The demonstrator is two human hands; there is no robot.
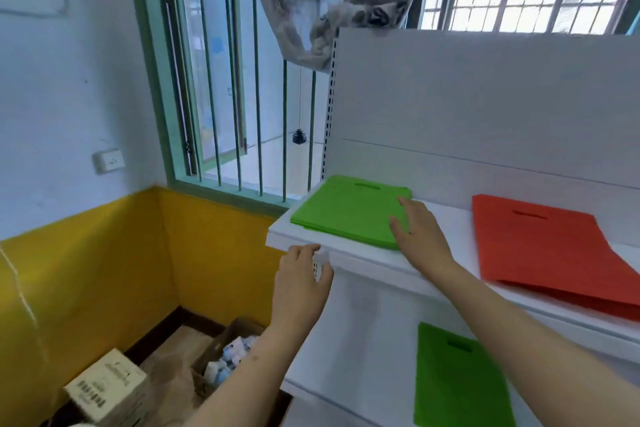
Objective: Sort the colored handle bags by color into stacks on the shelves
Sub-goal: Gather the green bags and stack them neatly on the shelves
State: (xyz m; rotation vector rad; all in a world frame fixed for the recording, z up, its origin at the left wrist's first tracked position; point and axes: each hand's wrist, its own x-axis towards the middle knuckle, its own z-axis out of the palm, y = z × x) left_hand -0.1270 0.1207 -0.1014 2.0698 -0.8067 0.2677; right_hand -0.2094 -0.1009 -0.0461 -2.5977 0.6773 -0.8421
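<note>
A: Head view. Upper shelf [446,229]: green bag stack [346,211] at left end, handle slots toward back panel. Red bag stack [540,250] to its right, well apart, front edge hanging over shelf lip.

B: Hands?

A: Right hand [415,232] flat on right edge of green stack, fingers straight and spread, pressing or squaring, nothing gripped. Left hand [304,281] just below shelf's front-left corner, fingers loosely extended, holding nothing. Contact with shelf edge: cannot tell.

B: Leftovers?

A: One single green bag [457,381] lying alone on lower shelf [346,378], apart from green stack above. Likely unsorted.

B: Progress estimate?

A: Looks well along. Two colour stacks formed, green and red. Remaining as far as visible: lower green bag up onto green stack. Red stack fanned out, probably needs squaring. Right part of both shelves out of frame, so more bags or colours possible there.

B: Clutter?

A: Floor at left: cardboard boxes [221,354], one open with small packets inside. Barred window [225,80] behind. Not task-related.
</note>
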